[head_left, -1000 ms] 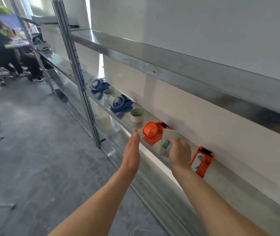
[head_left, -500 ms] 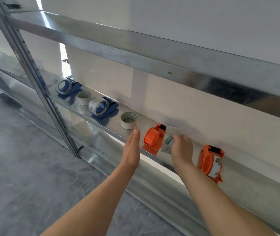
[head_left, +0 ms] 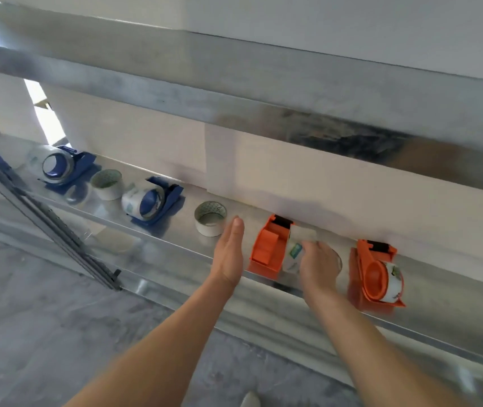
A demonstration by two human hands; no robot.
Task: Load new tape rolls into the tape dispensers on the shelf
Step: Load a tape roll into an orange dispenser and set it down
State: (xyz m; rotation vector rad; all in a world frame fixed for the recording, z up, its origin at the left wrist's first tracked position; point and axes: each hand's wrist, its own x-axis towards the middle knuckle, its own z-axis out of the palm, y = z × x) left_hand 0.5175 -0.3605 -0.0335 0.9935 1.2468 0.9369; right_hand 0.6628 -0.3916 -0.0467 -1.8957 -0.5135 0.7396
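My left hand [head_left: 228, 254], fingers straight and pressed together, at 9 o'clock of the orange dispenser [head_left: 266, 248] on the shelf [head_left: 175, 251]; my right hand [head_left: 318, 267] grips the tape roll [head_left: 294, 251] at its 3 o'clock side, fingertips hidden, roll blurred

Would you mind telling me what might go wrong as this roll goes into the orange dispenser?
The orange dispenser sits near the front edge of the shelf, and the left hand is open beside it, not gripping it, so pressing the tape roll in with the right hand may slide it off. The loaded orange dispenser stands just beside the right wrist and could get knocked.
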